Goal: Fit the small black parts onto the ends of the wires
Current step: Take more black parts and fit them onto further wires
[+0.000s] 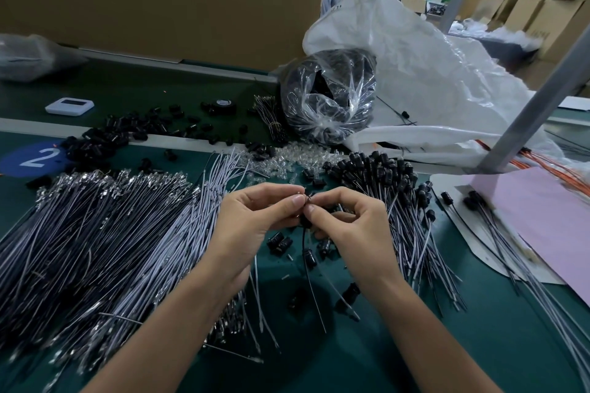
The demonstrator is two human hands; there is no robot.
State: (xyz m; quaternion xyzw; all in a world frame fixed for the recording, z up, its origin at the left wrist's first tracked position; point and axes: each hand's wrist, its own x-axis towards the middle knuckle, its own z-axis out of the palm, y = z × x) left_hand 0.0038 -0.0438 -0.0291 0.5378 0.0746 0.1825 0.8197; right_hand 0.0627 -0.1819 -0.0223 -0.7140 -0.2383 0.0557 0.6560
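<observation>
My left hand (255,217) and my right hand (348,220) meet above the green table, fingertips together. Between them they pinch a small black part (306,221) and the metal ends of a thin wire (314,290) that hangs down toward me. A big heap of grey wires (95,239) with bare metal ends lies at the left. Wires with black parts fitted (412,220) are piled at the right. Loose black parts (281,242) lie under my hands, and more loose black parts (127,134) are scattered at the back left.
A clear bag of black parts (329,99) stands at the back, beside a large white plastic bag (431,80). Small clear pieces (281,159) lie mid-table. A grey metal post (530,105) and a pink sheet (549,226) are at the right. A white device (68,106) sits far left.
</observation>
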